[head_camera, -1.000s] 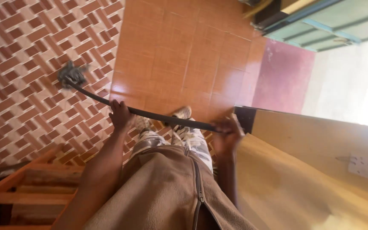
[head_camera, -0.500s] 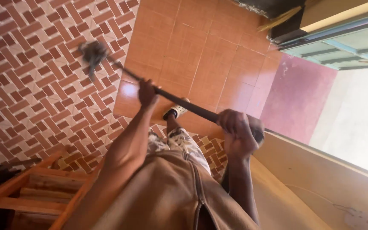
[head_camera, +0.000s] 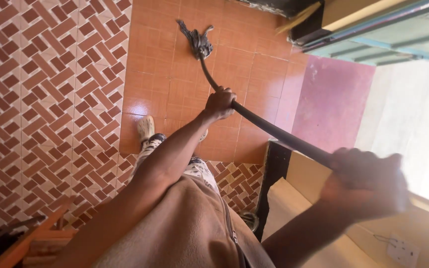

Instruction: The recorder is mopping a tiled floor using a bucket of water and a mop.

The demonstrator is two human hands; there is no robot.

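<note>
My left hand [head_camera: 219,103] grips the middle of a long dark mop handle [head_camera: 274,131]. My right hand [head_camera: 366,183] is closed around the handle's near end, close to the camera and a little blurred. The grey stringy mop head [head_camera: 197,39] lies on the glossy orange floor tiles [head_camera: 175,89] at the far end of the handle. My foot in a light sandal [head_camera: 146,128] stands on the orange tiles below my left arm. A tan garment covers my body at the bottom.
Brown-and-white herringbone tiles [head_camera: 50,99] fill the left side. A maroon floor patch [head_camera: 333,99] and a teal door frame [head_camera: 373,34] lie at the right. A dark door edge [head_camera: 274,168], a yellow wall with a white socket [head_camera: 402,250], and wooden furniture [head_camera: 31,243] are near.
The mop head swept from the herringbone tiles at the left across onto the orange tiles. Both hands moved right along with the handle, and the right hand came closer to the camera.
</note>
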